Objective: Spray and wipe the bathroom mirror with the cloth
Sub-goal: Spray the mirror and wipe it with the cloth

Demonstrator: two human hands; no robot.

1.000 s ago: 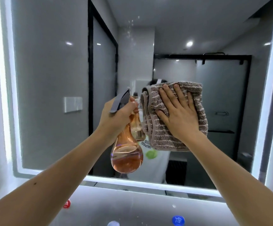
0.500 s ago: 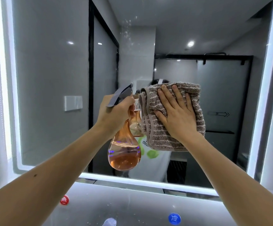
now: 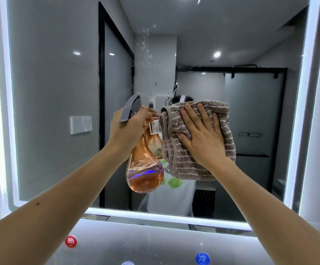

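Observation:
The large lit bathroom mirror (image 3: pixel 56 88) fills the view, with spray droplets on the glass at top centre. My left hand (image 3: pixel 128 129) grips the neck of an orange see-through spray bottle (image 3: pixel 144 171) with a grey trigger head, held just in front of the glass. My right hand (image 3: pixel 203 136) lies flat, fingers spread, pressing a folded brown striped cloth (image 3: pixel 226 134) against the mirror right of the bottle. Cloth and bottle almost touch.
Below the mirror runs a grey wall panel with a red hot-water tag (image 3: pixel 71 241) and a blue cold-water tag (image 3: pixel 202 258). A bright LED strip (image 3: pixel 155 214) frames the mirror. The reflection shows a black-framed door and a shower screen.
The view has tilted down slightly, so hands, bottle and cloth sit a little lower against the mirror. Fresh droplets show above the cloth. The grips are unchanged.

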